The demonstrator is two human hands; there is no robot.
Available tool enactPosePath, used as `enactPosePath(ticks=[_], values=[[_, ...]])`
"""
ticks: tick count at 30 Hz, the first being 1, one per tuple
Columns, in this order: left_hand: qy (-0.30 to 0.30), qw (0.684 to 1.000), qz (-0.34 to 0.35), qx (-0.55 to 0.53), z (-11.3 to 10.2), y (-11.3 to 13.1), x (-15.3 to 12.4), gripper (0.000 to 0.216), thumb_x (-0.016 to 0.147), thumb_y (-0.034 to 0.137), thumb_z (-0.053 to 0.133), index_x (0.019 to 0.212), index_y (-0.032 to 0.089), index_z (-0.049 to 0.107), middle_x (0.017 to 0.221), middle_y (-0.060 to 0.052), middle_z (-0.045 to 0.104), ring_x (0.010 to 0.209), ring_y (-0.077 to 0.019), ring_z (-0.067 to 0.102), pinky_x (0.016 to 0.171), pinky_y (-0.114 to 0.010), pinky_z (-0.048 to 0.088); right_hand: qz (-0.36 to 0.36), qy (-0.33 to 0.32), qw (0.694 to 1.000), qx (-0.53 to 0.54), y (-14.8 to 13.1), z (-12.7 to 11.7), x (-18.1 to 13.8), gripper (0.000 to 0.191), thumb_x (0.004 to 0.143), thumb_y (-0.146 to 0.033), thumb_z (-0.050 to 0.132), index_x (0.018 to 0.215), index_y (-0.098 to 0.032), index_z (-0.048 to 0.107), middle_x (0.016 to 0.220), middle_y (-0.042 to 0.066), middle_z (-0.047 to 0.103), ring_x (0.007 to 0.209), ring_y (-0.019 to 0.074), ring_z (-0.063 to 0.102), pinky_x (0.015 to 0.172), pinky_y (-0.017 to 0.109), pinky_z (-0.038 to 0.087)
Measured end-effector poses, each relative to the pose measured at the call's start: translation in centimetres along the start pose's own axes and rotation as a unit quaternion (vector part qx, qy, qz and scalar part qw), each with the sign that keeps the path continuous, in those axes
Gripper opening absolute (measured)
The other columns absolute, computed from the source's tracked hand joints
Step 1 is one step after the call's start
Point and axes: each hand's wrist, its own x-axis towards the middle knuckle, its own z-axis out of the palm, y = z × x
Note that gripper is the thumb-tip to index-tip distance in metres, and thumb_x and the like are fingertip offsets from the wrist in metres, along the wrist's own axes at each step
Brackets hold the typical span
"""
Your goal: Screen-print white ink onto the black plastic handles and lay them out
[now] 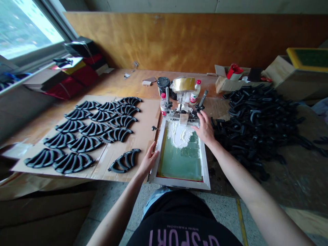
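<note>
A silk-screen frame with a green mesh lies in front of me, white ink smeared over its far half. Across the far end rests a squeegee, and the thumb and fingers of my right hand close round its right end. My left hand is beside the frame's left rail, fingers stretched out and holding nothing. A metal hinge clamp with upright posts stands behind the frame, a roll of tape above it. Whatever is under the mesh is hidden.
Rows of black curved ribbed parts lie on cardboard at the left. A large heap of similar black pieces is at the right. Bottles and a black tub stand behind the clamp, with cartons farther right.
</note>
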Motion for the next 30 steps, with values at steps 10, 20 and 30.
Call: enactPosePath(ticks=[10,20,30], values=[[0.020,1.000,-0.006,0.013,0.2,-1.8,1.0,0.070,0.076,0.051,0.067,0.137,0.020,0.052,0.091,-0.005,0.072,0.078,-0.0182,0.067,0.069,-0.025,0.050,-0.152,-0.244,0.956,-0.055,-4.5,3.1,-0.4,0.015,0.083,-0.007,0.051,0.088,-0.015,0.062,0.091,0.012,0.065,0.092,0.0254,0.055,0.081,0.035,0.043],[0.023,1.000,-0.008,-0.011,0.6,-0.9,0.4,0.067,0.073,0.051,0.069,0.131,0.019,0.057,0.084,-0.005,0.072,0.071,-0.0182,0.066,0.062,-0.025,0.050,-0.234,-0.237,0.943,0.018,-3.7,0.9,-1.6,0.017,0.084,-0.009,0.052,0.087,-0.018,0.066,0.087,0.007,0.066,0.088,0.0219,0.057,0.076,0.032,0.045],[0.010,1.000,-0.018,-0.007,0.2,0.4,-0.3,0.074,0.074,0.053,0.069,0.137,0.018,0.051,0.082,-0.004,0.072,0.068,-0.0175,0.065,0.060,-0.025,0.049,-0.206,-0.205,0.957,0.025,-3.9,1.1,-0.9,0.020,0.090,-0.028,0.059,0.107,-0.021,0.068,0.097,0.007,0.069,0.094,0.0225,0.061,0.084,0.032,0.046]])
